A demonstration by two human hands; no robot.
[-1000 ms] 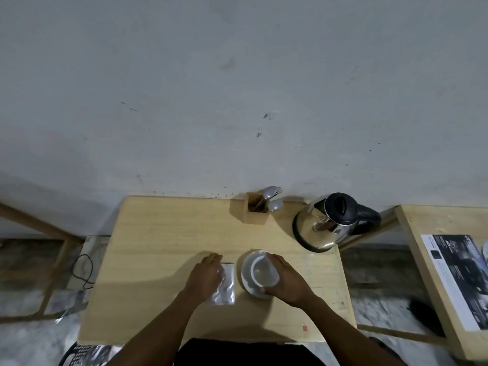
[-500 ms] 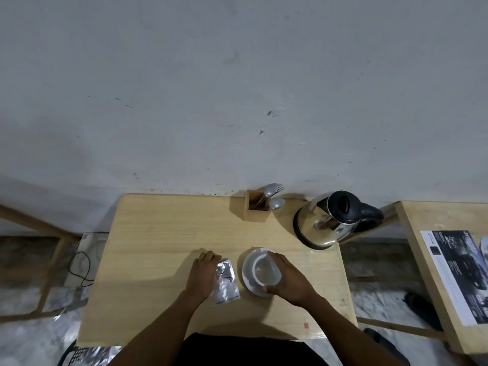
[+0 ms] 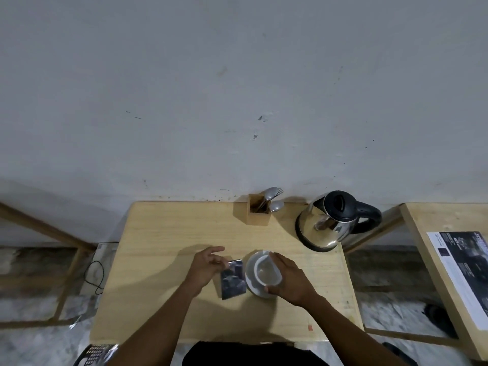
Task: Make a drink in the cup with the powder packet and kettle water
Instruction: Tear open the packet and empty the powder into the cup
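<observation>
Packet (image 3: 232, 280) position is what your next move turns on: the silver foil sachet is pinched at its far upper corner by your left hand (image 3: 204, 268), its long axis running from that corner down toward the near edge of the tabletop (image 3: 163, 233), and it hangs just left of the saucer (image 3: 250, 281), close to touching its rim. Your left grip is closed on the packet with thumb and forefinger while the other fingers fan out loose. Your right hand (image 3: 289, 282) wraps the right side of the cup (image 3: 267, 272), a clenched hold on its wall, so the cup stands steady and upright on the saucer near the middle of the tabletop. Since the left hand already has the sachet, it looks like the packet still needs opening, and the right hand is the nearer 1 to help tear it. The foil is thin, crinkled and shiny, likely slippery and quick to crumple; cup and saucer are smooth white ceramic, round and rigid. The kettle (image 3: 330, 225), polished steel with a black lid and handle, sits by the far right corner, and a wooden holder (image 3: 257, 213) with 2 spoons and a fork stands at the far edge.
</observation>
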